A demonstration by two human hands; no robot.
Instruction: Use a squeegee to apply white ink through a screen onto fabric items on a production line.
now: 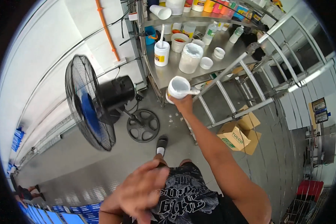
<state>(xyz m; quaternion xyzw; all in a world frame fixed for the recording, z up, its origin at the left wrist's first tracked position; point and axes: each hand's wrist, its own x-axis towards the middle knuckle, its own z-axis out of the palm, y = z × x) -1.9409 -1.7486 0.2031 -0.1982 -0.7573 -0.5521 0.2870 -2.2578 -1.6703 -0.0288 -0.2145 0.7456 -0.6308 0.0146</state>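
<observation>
My right hand [183, 104] is stretched out ahead and grips a white plastic tub [172, 89] beside the front edge of the metal shelf. The tub's mouth is uncovered, with something pale inside. A white spatula-like stick [191, 92] lies across its rim toward the right. Close to my body, my left hand [143, 184] is raised over the dark patterned shirt, fingers extended, slightly blurred, with nothing seen in it. On the shelf behind the tub stand a larger white tub [190, 59] with pale contents and a white jar [161, 56] with a stick upright in it.
A metal shelf [158, 76] carries cups, bottles and paint containers. Left of it stands a black pedestal fan [89, 104] on a round base. A metal ladder-like frame [227, 95] slants at the right, with an open cardboard box [237, 136] on the floor below.
</observation>
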